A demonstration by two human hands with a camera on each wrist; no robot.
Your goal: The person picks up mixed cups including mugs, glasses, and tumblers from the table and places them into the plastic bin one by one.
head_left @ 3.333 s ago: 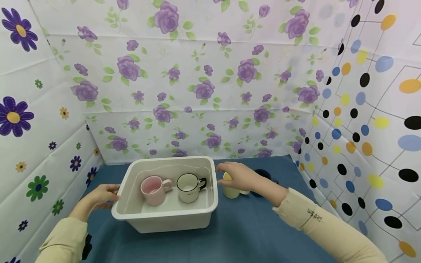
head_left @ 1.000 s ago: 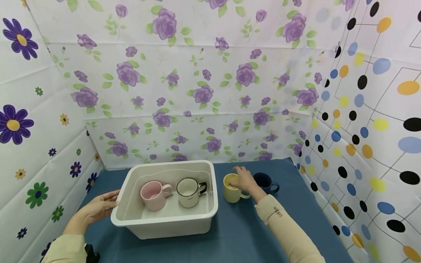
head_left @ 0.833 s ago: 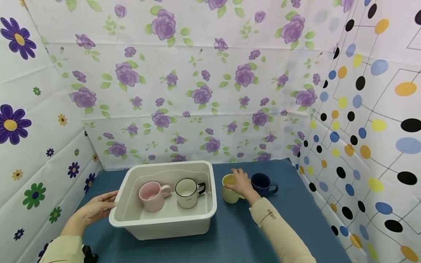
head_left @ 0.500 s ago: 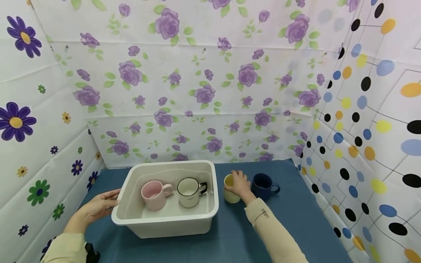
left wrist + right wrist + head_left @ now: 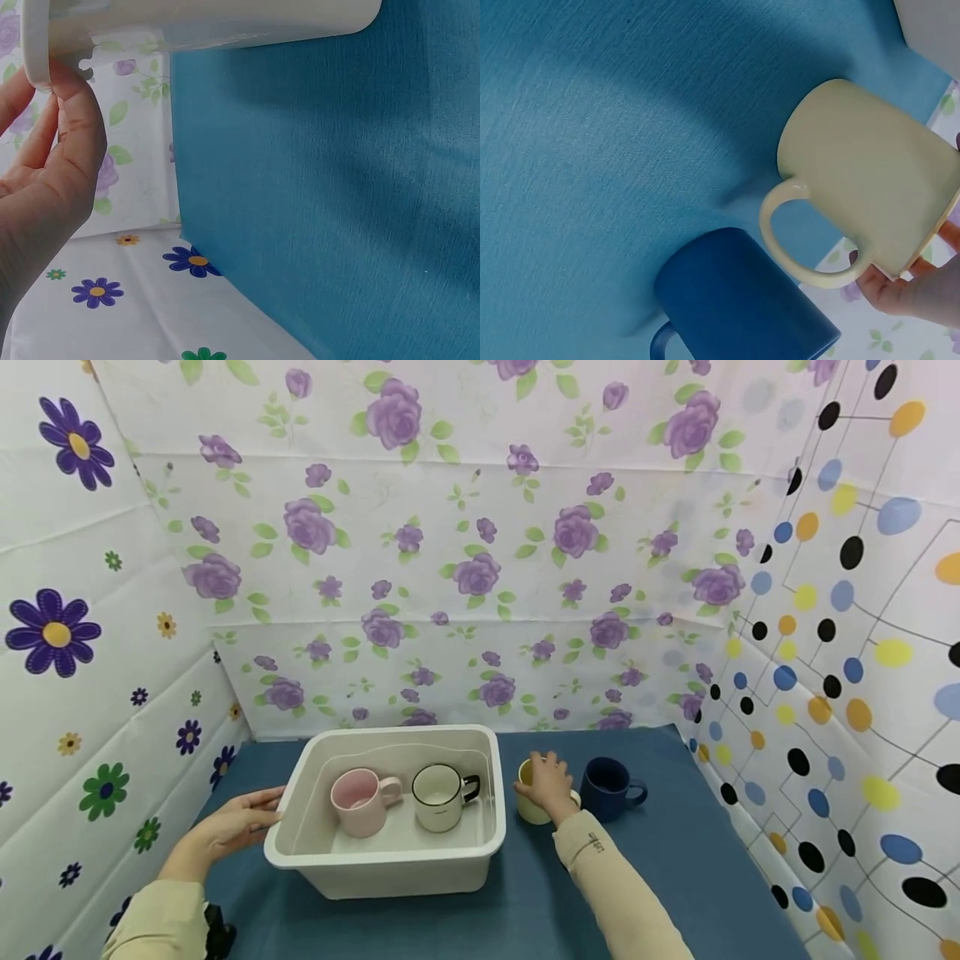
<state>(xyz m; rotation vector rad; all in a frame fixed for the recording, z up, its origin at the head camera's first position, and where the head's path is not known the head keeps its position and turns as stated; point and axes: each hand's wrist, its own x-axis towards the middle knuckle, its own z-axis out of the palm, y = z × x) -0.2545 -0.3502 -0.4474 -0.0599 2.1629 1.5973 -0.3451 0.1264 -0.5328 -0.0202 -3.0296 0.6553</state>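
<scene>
Pinched, seemingly, at its rim by the right hand (image 5: 550, 787), the yellow mug (image 5: 877, 165) is between the white tub (image 5: 405, 878) and the blue mug (image 5: 604, 790); the left hand (image 5: 227, 831) grips the tub's edge.

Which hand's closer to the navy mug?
Right. The right hand is at the rim of the yellow mug, immediately left of the navy mug; the left hand is at the white bin, on its opposite side.
</scene>
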